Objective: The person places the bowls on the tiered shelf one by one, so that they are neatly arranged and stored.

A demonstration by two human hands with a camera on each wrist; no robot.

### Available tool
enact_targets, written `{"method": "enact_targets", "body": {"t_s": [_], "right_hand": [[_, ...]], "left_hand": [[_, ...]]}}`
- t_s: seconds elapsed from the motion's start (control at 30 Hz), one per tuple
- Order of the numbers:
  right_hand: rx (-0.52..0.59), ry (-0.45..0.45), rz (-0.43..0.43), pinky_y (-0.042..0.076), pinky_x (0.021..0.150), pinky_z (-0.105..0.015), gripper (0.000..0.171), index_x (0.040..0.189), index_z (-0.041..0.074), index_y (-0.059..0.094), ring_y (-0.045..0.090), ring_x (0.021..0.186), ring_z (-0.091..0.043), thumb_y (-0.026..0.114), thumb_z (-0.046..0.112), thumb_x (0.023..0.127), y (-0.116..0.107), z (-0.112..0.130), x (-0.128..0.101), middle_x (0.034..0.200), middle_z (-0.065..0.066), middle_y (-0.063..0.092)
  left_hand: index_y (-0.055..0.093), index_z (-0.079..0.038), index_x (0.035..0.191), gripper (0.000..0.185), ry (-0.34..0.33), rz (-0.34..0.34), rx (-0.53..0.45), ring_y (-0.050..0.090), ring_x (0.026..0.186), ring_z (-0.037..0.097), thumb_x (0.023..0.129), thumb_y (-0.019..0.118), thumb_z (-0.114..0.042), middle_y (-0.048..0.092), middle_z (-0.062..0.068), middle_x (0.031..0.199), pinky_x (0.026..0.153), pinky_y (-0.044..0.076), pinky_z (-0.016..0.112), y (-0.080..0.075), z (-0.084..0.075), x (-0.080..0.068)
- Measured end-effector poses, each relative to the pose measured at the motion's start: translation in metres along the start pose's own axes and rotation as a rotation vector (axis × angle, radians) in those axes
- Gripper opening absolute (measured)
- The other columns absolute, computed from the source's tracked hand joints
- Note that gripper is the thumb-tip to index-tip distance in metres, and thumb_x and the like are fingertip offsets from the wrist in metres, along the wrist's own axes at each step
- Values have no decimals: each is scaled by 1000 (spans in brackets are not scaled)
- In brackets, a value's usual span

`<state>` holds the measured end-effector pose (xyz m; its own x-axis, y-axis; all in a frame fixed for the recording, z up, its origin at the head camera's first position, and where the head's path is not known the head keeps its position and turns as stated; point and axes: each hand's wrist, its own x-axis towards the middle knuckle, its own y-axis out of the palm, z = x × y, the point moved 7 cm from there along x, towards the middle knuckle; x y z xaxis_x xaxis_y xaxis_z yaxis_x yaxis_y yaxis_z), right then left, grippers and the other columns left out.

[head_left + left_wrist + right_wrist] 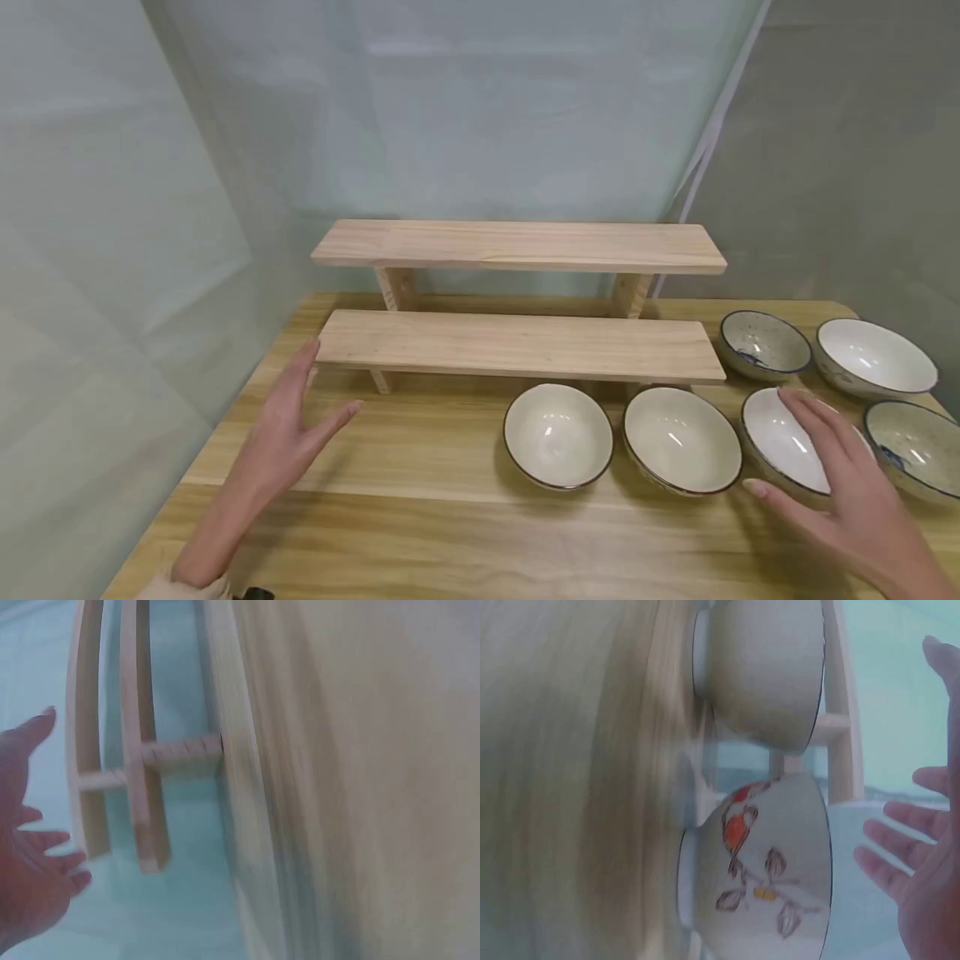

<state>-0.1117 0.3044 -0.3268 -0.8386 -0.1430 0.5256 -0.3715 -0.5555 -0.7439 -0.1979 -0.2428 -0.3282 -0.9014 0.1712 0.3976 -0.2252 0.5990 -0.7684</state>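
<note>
My left hand [281, 433] is held above the table near the left end of the lower shelf board, thumb and fingers spread, holding nothing. In the left wrist view its fingers [45, 844] reach toward the two-tier wooden stand [139, 772]. My right hand [847, 492] hovers with spread fingers over a white bowl [780, 437], partly hiding it. Left of that bowl are a cream bowl with a brown rim [682, 442] and a second cream bowl [558, 436]. The right wrist view shows a bowl with an orange bird and leaves [772, 862] below the hand.
A wooden two-tier stand, with its upper board [517, 246] and lower board [517, 343], stands at the back of the table [420, 542]. To the right are a speckled bowl [765, 342], a white bowl [873, 354] and another speckled bowl [918, 446]. Pale sheeting [480, 108] hangs behind.
</note>
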Motion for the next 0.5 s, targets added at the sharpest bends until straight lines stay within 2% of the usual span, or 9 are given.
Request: {"method": "enact_targets", "body": {"t_s": [0.07,0.13,0.23,0.33,0.43,0.5], "right_hand": [[55,-17,-36,20,110,-24,98,145,8,40,29,132,-4,89,12,60,-5,-2,-1,145,-13,37],[102,-54,-74,23,101,-10,94,141,2,45,37,124,1,89,6,58,-9,-4,-2,140,-14,44],[169,-103,-125,33,94,-9,85,135,-6,48,45,116,0,87,2,61,-15,-8,-3,133,-13,51],[206,-80,-140,37,89,-9,81,135,-8,47,50,112,-2,83,-7,62,-19,-13,-6,128,-5,55],[227,-37,-146,39,85,-8,82,135,-9,46,52,108,-1,76,-20,59,-21,-18,-10,125,1,56],[263,-39,-165,40,85,-9,79,134,-12,46,53,108,-4,72,-24,60,-23,-20,-12,125,-1,56]], "left_hand": [[14,-20,154,87,-44,-24,-107,21,138,39,88,70,-32,22,17,154,102,24,64,-4,11,4],[20,-21,153,83,-67,-43,-182,24,137,38,88,71,-28,26,17,152,103,25,61,-6,21,8],[24,-18,152,81,-80,-53,-243,26,136,38,87,72,-24,28,17,151,105,24,58,-8,35,16],[22,-14,152,83,-98,-37,-273,25,135,41,87,72,-22,27,19,151,105,22,59,-8,48,21],[19,-12,153,85,-130,-7,-297,25,135,43,88,72,-22,24,21,152,105,22,59,-5,60,25],[17,-12,153,85,-159,10,-309,25,136,40,88,71,-24,24,21,152,107,24,54,-2,68,27]]}}
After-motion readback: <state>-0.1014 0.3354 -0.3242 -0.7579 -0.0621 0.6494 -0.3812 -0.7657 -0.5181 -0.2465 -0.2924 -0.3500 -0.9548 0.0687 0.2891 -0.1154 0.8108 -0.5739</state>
